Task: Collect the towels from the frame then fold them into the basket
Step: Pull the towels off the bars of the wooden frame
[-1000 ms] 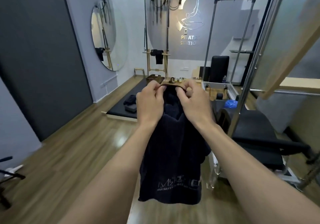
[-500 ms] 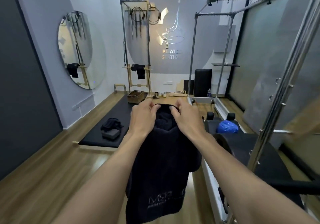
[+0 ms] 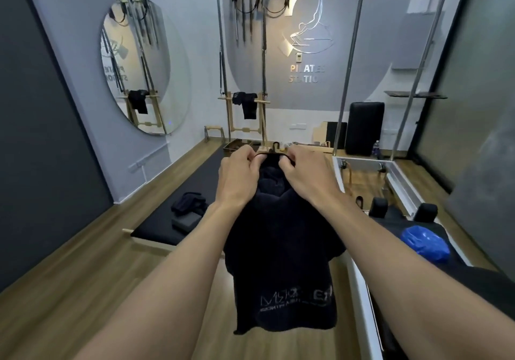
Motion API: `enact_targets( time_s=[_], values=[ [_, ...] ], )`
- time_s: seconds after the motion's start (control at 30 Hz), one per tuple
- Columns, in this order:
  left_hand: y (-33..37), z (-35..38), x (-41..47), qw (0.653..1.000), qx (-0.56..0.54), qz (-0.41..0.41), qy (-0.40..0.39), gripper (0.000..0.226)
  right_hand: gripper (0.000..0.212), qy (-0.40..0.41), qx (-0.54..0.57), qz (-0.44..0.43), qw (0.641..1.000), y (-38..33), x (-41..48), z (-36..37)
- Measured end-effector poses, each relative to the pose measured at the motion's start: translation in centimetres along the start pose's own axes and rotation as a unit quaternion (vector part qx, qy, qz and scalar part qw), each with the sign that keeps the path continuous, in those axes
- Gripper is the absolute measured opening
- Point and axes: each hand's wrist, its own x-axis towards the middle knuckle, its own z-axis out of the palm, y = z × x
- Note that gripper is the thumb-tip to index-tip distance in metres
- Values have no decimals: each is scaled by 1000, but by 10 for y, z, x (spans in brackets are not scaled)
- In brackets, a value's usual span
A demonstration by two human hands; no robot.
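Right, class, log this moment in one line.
left hand: pinches top edge of dark towel | right hand: same edge | dark towel: hangs | second towel: on frame

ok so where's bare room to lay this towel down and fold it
The black mat is bare between the grey block and the wooden frame. So is the wood floor between mat and dark wall. Crowded: the mat's near end, with block and dark bundle.
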Motion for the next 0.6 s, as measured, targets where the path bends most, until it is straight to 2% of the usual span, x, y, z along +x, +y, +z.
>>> enact_targets(
  time_s=[0.17, 0.33, 0.6],
  values=[
    [-46, 65, 97, 1000, -10, 0, 8, 31, 27, -10, -41, -24, 999, 42, 105, 56],
    [-88, 130, 208, 999, -25, 23, 0, 30, 35, -2, -70, -10, 998, 84, 213, 118],
    [-131, 245, 389, 998, 11, 55, -5, 30, 27, 23, -84, -18, 996, 159, 390, 183]
  ],
)
